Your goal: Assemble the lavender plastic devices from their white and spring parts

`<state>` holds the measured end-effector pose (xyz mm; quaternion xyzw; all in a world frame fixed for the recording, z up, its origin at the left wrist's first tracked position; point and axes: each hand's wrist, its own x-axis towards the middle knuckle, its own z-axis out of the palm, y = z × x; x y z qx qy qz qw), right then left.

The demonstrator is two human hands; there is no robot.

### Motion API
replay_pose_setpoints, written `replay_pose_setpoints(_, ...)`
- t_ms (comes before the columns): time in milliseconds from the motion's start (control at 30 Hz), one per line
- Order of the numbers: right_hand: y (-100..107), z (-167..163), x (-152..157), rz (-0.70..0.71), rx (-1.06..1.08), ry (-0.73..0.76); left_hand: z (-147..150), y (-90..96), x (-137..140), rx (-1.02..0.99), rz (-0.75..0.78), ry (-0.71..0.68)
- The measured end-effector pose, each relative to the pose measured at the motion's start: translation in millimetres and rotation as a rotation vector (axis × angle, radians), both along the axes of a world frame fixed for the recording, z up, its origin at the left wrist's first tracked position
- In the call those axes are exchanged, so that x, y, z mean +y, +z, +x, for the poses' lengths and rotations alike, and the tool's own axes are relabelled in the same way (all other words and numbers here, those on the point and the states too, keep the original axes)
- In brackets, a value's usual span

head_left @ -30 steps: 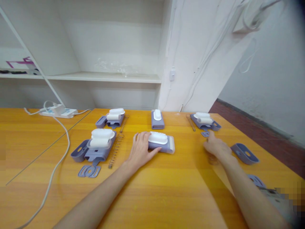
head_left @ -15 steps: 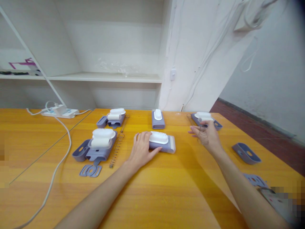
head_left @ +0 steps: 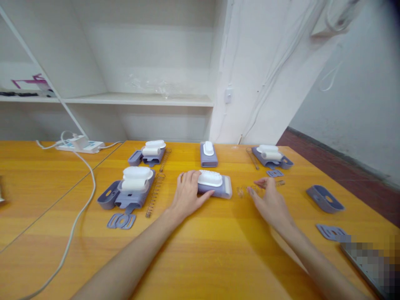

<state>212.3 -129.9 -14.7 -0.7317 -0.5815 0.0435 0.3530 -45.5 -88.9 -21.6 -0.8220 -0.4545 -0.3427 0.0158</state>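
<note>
On the table, my left hand (head_left: 187,189) is closed over the left end of a grey-purple case, its thumb along the near side. This case (head_left: 221,191) lies sideways, with a white oval bristled head (head_left: 211,178) on top and a pale translucent end at the right. Just right of it, my right hand (head_left: 271,202) is closed on a thin coil spring (head_left: 240,191), low over the tabletop. The spring's coils show on both sides of the fingers; its middle is hidden by them.
Similar case sets stand at front left (head_left: 134,196), back left (head_left: 153,153) and back right (head_left: 269,154), with springs beside them. One case (head_left: 208,156) stands back centre. At right lie a hollow cap (head_left: 325,199), slotted plate (head_left: 331,232) and dark flat object (head_left: 362,262). A cable (head_left: 83,208) crosses the left.
My right hand has come down and nearer from the back-right set, bringing the spring to the tabletop right of the case. My left hand stays on the case.
</note>
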Motion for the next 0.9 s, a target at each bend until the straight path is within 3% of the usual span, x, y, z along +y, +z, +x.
replay_pose_setpoints(200, -11.0, 21.7, -29.0, -0.176, -0.268, -0.247, -0.5, -0.3, 0.4, 0.000, -0.001, 0.000)
replay_pose_setpoints(467, -17.5, 58.3, -23.9, -0.213, -0.055, -0.502, -0.4, 1.1, -1.4, -0.008, -0.002, 0.015)
replay_pose_setpoints(633, -8.2, 34.0, -22.4, -0.215, -0.056, -0.444, 0.2, -0.6, -0.8, 0.008, -0.010, 0.073)
replay_pose_setpoints(900, -13.1, -47.8, -23.8, -0.010, 0.048, -0.121, -1.2, -8.4, 7.6, -0.010, -0.020, 0.168)
